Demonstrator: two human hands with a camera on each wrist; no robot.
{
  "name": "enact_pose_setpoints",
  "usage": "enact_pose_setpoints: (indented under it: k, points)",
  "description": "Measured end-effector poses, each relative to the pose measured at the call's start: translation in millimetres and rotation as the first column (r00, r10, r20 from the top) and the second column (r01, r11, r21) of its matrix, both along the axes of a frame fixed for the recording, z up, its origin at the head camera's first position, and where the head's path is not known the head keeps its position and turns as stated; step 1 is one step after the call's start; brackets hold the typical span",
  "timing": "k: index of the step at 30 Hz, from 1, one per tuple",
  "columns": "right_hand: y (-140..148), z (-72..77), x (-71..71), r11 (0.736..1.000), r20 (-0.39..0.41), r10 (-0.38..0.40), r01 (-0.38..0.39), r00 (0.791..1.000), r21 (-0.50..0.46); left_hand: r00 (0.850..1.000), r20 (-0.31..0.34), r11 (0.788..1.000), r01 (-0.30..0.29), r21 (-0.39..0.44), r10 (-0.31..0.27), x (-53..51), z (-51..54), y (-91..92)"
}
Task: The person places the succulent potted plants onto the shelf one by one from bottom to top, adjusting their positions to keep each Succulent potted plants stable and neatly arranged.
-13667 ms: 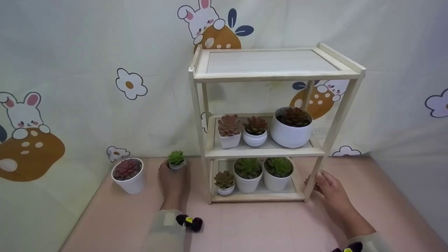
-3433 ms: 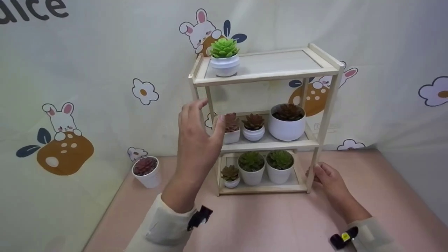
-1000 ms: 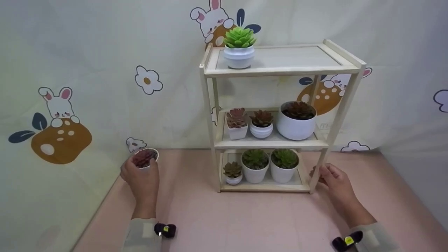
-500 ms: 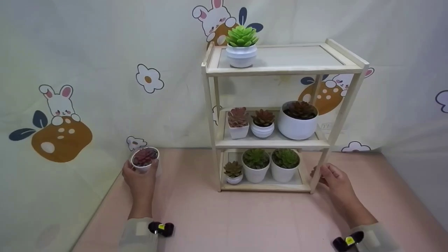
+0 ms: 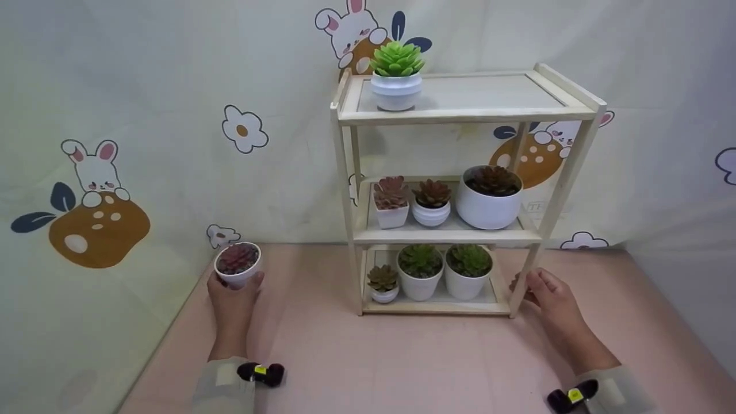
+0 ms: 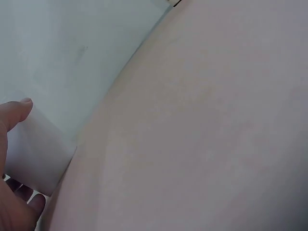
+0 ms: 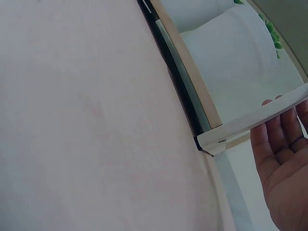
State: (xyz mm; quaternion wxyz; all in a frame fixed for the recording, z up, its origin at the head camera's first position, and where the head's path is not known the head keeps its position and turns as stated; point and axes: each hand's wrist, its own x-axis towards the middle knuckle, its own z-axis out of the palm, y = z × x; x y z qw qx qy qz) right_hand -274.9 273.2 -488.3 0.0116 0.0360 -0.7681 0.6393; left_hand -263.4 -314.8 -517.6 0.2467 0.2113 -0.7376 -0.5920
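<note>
At the table's left, my left hand (image 5: 233, 305) grips a tapered white pot with a dark red succulent (image 5: 238, 259). In the left wrist view the thumb and fingertips (image 6: 19, 109) lie around the white pot wall (image 6: 41, 149). My right hand (image 5: 553, 305) holds the front right leg of a pale wooden three-tier shelf (image 5: 448, 236). Its fingers (image 7: 276, 132) wrap behind that leg in the right wrist view. A bright green succulent in a white pot (image 5: 397, 86) stands at the left of the top tier.
The middle tier bears a square-potted pink succulent (image 5: 392, 215), a small brown one (image 5: 431, 213) and a large white pot (image 5: 489, 204). Below stand a small succulent (image 5: 383, 290) and two green ones, left (image 5: 421, 282) and right (image 5: 468, 282). A printed cloth (image 5: 172, 86) hangs behind the pink table (image 5: 368, 368).
The green succulent has gone from the table to the top tier. My left hand has come down to the red succulent's pot and shifted lower around it. My right hand stays on the shelf leg.
</note>
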Motion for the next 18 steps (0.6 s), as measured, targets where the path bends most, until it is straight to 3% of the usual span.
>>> enact_pose_setpoints:
  k: [6, 18]
  points:
    - [-0.4, 0.1, 0.3, 1.000, 0.013, -0.003, 0.003, 1.000, 0.028, 1.000, -0.012, 1.000, 0.016, -0.005, -0.016, -1.3, -6.8, -4.3]
    - [0.4, 3.0, 0.5, 0.999, 0.035, -0.003, 0.002, 0.999, 0.034, 0.999, 0.042, 0.999, 0.003, -0.045, -0.001, -6.0, -8.4, -5.3]
